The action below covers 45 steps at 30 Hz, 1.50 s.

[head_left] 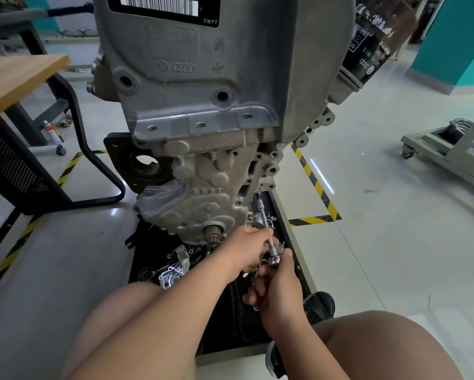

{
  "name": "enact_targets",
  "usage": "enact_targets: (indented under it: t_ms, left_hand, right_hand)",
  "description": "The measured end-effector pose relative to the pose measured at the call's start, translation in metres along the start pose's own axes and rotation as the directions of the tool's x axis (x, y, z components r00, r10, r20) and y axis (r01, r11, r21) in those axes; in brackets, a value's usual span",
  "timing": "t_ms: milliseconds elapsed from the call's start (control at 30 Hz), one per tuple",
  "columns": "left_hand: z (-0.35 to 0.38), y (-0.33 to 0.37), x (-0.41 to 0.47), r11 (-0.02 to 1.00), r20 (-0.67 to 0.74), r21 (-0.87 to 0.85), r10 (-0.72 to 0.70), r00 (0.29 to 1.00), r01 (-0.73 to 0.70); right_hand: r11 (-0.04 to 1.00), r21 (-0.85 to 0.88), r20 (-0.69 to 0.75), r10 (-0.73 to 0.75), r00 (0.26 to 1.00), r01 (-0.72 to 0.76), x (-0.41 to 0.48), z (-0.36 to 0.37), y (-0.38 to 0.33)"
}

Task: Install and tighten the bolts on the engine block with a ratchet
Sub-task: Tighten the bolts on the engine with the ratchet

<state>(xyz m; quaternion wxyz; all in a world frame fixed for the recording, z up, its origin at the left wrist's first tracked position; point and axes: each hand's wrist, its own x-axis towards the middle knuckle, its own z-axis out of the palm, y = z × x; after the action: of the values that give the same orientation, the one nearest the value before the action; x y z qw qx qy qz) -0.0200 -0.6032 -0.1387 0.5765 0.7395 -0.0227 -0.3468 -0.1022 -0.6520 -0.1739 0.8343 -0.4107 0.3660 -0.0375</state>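
Observation:
A grey engine block (pixel 203 105) stands upright over a black tray (pixel 290 229) on the floor. A ratchet with a long extension (pixel 264 218) runs from the block's lower right side down toward me. My left hand (pixel 247 250) grips the extension near its lower end. My right hand (pixel 278 286) holds the ratchet's head and handle just below. The bolt at the tip is hidden behind the block's edge.
Loose metal parts, including a pump housing (pixel 172 275), lie in the tray below the crank sprocket (pixel 214 234). A wooden bench (pixel 19 78) and black frame stand at the left. A wheeled stand (pixel 449 149) is at the right. My knees frame the bottom.

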Motion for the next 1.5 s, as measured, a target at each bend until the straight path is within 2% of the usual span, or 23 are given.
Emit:
enact_targets:
  t_ms: [133, 233, 333, 467, 533, 600, 733, 867, 933, 1033, 1100, 1233, 1333, 1433, 1500]
  left_hand:
    - [-0.001, -0.002, 0.003, 1.000, -0.047, 0.003, 0.024, 0.999, -0.024]
    - [-0.002, -0.005, 0.003, 0.999, -0.057, 0.004, 0.035, 0.998, -0.035]
    - [-0.003, -0.006, 0.004, 0.999, -0.071, 0.009, 0.039, 0.997, -0.038]
    - [-0.004, -0.005, 0.003, 0.998, -0.075, 0.051, 0.048, 0.996, -0.045]
    - [-0.003, -0.004, 0.002, 0.998, -0.072, 0.054, 0.045, 0.996, -0.041]
    - [-0.002, -0.004, 0.002, 0.998, -0.063, 0.040, 0.040, 0.997, -0.037]
    - [-0.001, -0.003, 0.002, 1.000, -0.055, -0.011, -0.012, 0.998, 0.012]
    - [-0.003, -0.001, 0.001, 0.985, 0.037, -0.147, -0.084, 0.996, 0.089]
    - [-0.002, -0.001, 0.000, 0.987, 0.043, -0.140, -0.077, 0.996, 0.082]
    - [-0.001, -0.001, 0.001, 0.994, 0.007, -0.102, -0.032, 0.999, 0.032]
    - [-0.001, -0.002, 0.002, 0.997, -0.005, -0.072, -0.010, 1.000, 0.009]
    - [-0.002, -0.005, 0.003, 0.999, -0.056, -0.029, 0.026, 0.998, -0.028]
    - [-0.004, -0.007, 0.003, 0.999, -0.088, 0.002, 0.041, 0.995, -0.041]
    - [-0.005, -0.006, 0.003, 0.999, -0.094, 0.012, 0.048, 0.994, -0.047]
    - [-0.005, -0.005, 0.002, 0.999, -0.086, 0.005, 0.043, 0.995, -0.043]
  right_hand:
    - [0.999, -0.042, 0.077, 0.038, 0.996, -0.034, -0.007, 0.005, 0.002]
    - [0.999, -0.035, 0.057, 0.002, 0.998, 0.000, -0.007, 0.005, 0.001]
    - [0.960, -0.243, -0.011, -0.145, 0.989, 0.138, -0.006, 0.001, 0.003]
    - [0.765, -0.563, -0.065, -0.418, 0.906, 0.312, -0.003, -0.007, 0.005]
    - [0.748, -0.570, -0.088, -0.467, 0.880, 0.340, -0.003, -0.008, 0.004]
    - [0.773, -0.527, -0.108, -0.473, 0.875, 0.353, -0.002, -0.009, 0.004]
    - [0.824, -0.436, -0.095, -0.443, 0.892, 0.363, -0.002, -0.009, 0.005]
    - [0.908, -0.303, -0.057, -0.320, 0.946, 0.289, -0.003, -0.005, 0.003]
    - [0.945, -0.268, -0.075, -0.214, 0.974, 0.187, -0.002, -0.003, 0.000]
    - [0.993, -0.114, -0.049, -0.037, 0.998, 0.031, -0.002, 0.000, -0.001]
    - [0.998, -0.069, 0.000, 0.009, 1.000, -0.009, -0.003, 0.002, 0.001]
    - [0.995, -0.093, 0.039, 0.028, 0.999, -0.024, -0.003, 0.003, 0.002]
    - [0.966, -0.241, -0.012, -0.101, 0.995, 0.096, -0.002, 0.000, 0.004]
    - [0.838, -0.476, -0.058, -0.332, 0.942, 0.266, -0.003, -0.006, 0.007]
    - [0.768, -0.566, -0.077, -0.411, 0.908, 0.299, -0.004, -0.008, 0.006]
